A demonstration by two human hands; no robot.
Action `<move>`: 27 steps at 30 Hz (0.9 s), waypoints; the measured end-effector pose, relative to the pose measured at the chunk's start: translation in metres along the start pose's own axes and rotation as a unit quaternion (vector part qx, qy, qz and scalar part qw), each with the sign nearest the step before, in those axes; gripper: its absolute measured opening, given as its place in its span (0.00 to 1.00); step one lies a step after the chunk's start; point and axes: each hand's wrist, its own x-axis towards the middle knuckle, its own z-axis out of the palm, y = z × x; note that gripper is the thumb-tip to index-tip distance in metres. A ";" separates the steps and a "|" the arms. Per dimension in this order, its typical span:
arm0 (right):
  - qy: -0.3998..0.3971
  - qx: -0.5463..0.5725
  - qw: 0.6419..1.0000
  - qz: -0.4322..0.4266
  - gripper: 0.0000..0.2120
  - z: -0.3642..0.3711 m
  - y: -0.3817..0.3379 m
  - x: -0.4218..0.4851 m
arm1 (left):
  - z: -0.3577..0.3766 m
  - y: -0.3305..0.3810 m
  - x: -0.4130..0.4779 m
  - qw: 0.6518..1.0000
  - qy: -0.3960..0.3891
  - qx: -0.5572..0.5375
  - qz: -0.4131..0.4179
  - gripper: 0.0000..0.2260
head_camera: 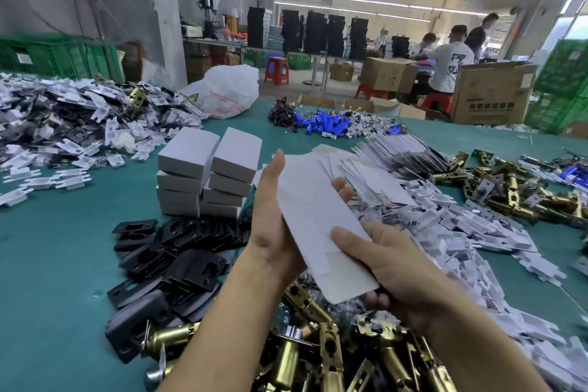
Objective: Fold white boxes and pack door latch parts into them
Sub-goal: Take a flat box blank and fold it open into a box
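I hold a flat, unfolded white box blank [313, 219] over the table with both hands. My left hand [270, 226] grips its left edge, thumb up along the side and fingertips showing behind the far edge. My right hand [388, 267] pinches the lower right end, thumb on top. Two stacks of folded white boxes [206, 178] stand just left of my hands. Black strike plates [171, 254] lie heaped below them. Brass door latches [334, 350] pile up beneath my wrists. More flat blanks [401, 153] fan out behind the held one.
Small white plastic-bagged parts [471, 232] spread on the right, and another heap [63, 118] on the left. Blue cylinders with wires [324, 124] lie at the far side of the green table [57, 242]. More brass latches [509, 188] far right. People work at cardboard cartons [490, 95] behind.
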 end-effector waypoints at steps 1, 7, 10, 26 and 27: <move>0.007 -0.062 0.998 -0.016 0.15 -0.001 0.002 0.000 | 0.000 0.000 0.000 1.000 0.000 -0.004 0.008 0.36; 0.080 -0.344 0.893 -0.280 0.37 -0.015 0.014 0.006 | 0.000 -0.002 0.003 0.999 0.031 0.019 0.001 0.39; 0.027 -0.395 0.842 -0.366 0.34 -0.012 0.014 0.011 | 0.001 -0.005 0.001 0.999 0.011 0.031 -0.013 0.40; 0.057 -0.446 0.773 -0.448 0.41 -0.003 0.016 0.006 | 0.007 -0.010 0.001 0.985 0.051 0.155 -0.055 0.38; 0.068 -0.436 0.776 -0.451 0.40 -0.005 0.016 0.005 | 0.008 -0.011 0.002 0.982 0.080 0.167 -0.031 0.45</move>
